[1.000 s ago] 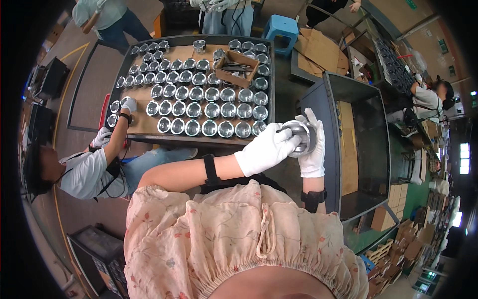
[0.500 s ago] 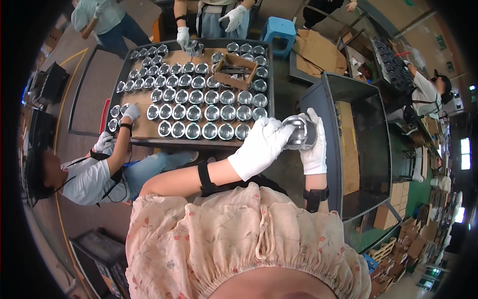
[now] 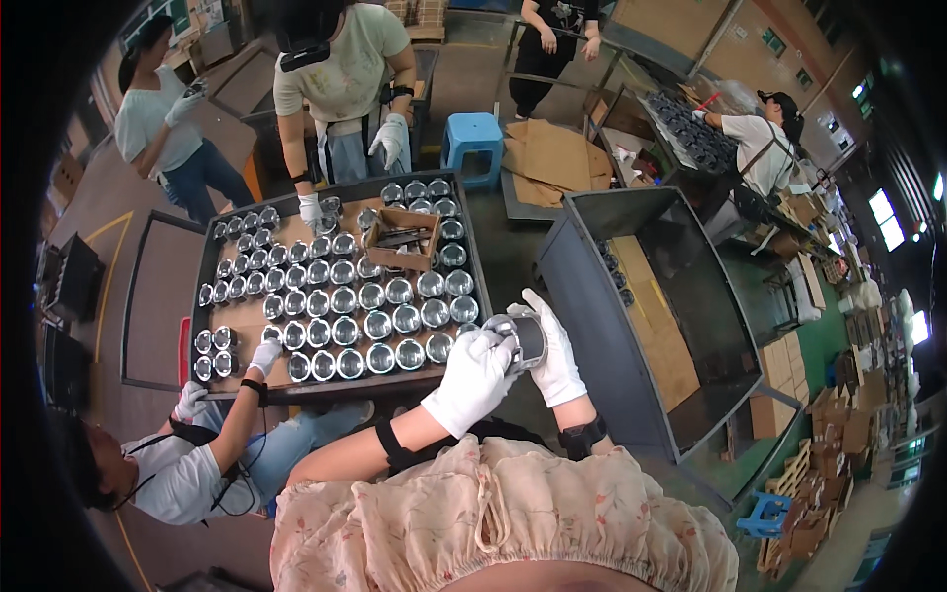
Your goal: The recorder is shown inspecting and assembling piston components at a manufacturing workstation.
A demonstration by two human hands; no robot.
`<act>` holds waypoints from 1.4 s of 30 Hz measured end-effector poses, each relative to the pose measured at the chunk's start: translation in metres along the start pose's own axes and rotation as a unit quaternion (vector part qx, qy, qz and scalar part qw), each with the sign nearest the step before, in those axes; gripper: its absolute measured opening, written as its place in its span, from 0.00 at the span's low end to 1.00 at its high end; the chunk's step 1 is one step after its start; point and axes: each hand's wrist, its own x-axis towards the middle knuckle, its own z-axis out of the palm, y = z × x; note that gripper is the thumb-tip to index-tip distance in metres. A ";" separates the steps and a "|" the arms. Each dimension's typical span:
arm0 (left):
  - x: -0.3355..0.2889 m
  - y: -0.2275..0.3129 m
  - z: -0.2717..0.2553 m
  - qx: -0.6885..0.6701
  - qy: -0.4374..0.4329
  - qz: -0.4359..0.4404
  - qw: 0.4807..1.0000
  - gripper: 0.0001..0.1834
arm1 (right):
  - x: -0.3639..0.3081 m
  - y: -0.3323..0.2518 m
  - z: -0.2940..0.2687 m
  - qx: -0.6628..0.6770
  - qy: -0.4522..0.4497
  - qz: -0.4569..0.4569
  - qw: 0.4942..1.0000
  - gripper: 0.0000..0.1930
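Observation:
A shiny metal piston is held up between my two white-gloved hands, just off the near right corner of the table. My left hand has its fingers closed against the piston's left side. My right hand cradles it from the right, palm behind it and the fingertips reaching up past its rim. Many similar pistons stand in rows on the brown-covered, dark-framed table beside my hands. The glove hides part of the piston's near side.
An open cardboard box with tools sits among the pistons. A grey metal bin stands to the right. One co-worker's gloved hand reaches onto the table at near left, another's at the far side. A blue stool stands beyond.
My view has tilted up and shifted right, so the scene sits lower and further left. Both hands still hold the piston. The near-left co-worker's hand is now by another piston.

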 end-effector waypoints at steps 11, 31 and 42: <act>-0.016 -0.004 0.009 0.038 -0.066 -0.051 0.996 0.12 | -0.006 0.002 0.003 -0.084 0.010 -0.028 0.996 0.23; -0.016 -0.009 0.005 0.040 -0.074 0.021 0.996 0.02 | -0.014 -0.004 0.012 -0.086 -0.021 -0.033 0.996 0.21; 0.000 -0.001 -0.045 0.117 -0.118 -0.050 0.985 0.20 | 0.020 -0.040 -0.025 0.058 0.017 -0.055 0.997 0.23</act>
